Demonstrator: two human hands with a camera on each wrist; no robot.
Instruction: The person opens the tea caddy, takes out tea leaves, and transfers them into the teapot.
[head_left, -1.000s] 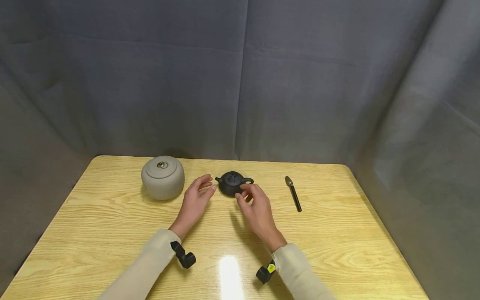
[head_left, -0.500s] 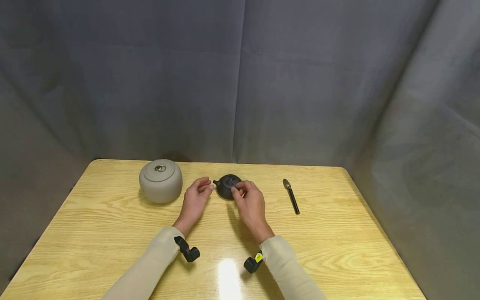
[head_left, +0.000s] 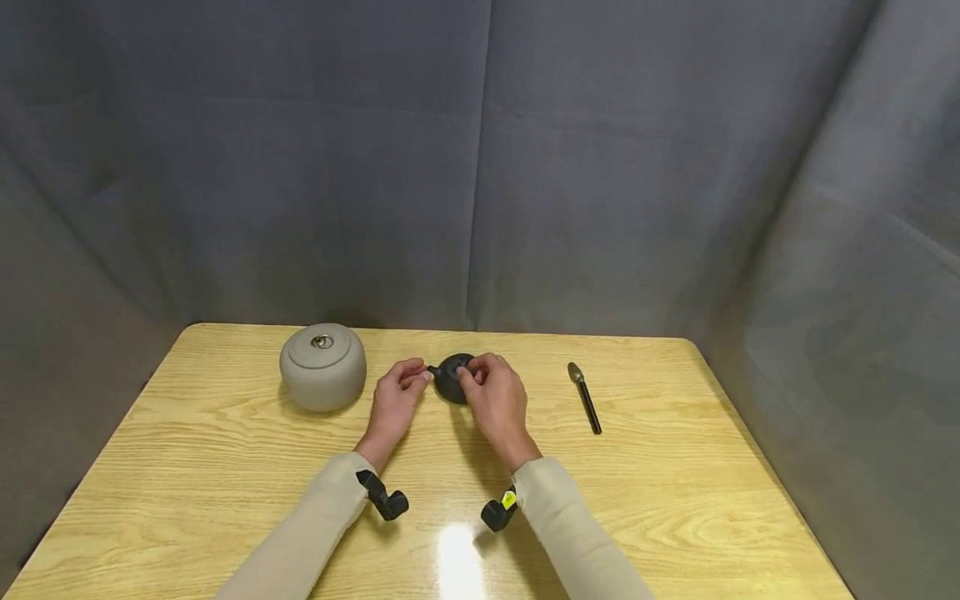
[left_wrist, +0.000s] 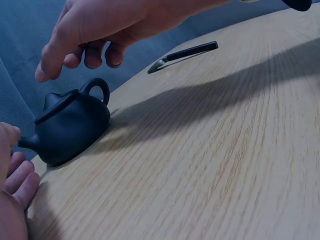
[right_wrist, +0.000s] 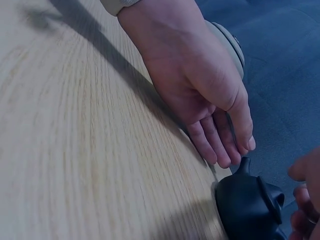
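A small dark teapot [head_left: 447, 387] stands upright on the table, its lid on. My left hand [head_left: 394, 407] is beside the spout, thumb and fingers loosely extended. In the right wrist view the left hand's fingertips [right_wrist: 220, 159] come right up to the spout tip. My right hand [head_left: 498, 405] hovers over the lid; in the left wrist view a gap shows between its fingers [left_wrist: 46, 67] and the lid knob. From the head view this hand hides the teapot's handle, which the left wrist view shows as a loop [left_wrist: 98, 87].
A grey round lidded jar [head_left: 322, 371] with a metal ring on top stands to the left. To the right lies a brush-like tool [head_left: 585, 398] with a black handle and a metallic-looking head. Grey curtains [head_left: 600, 167] enclose the wooden table [head_left: 660, 483] behind and at the sides.
My right hand has moved left from beside the handle to over the lid. The left hand has stayed by the spout, nearly still. The teapot keeps its place.
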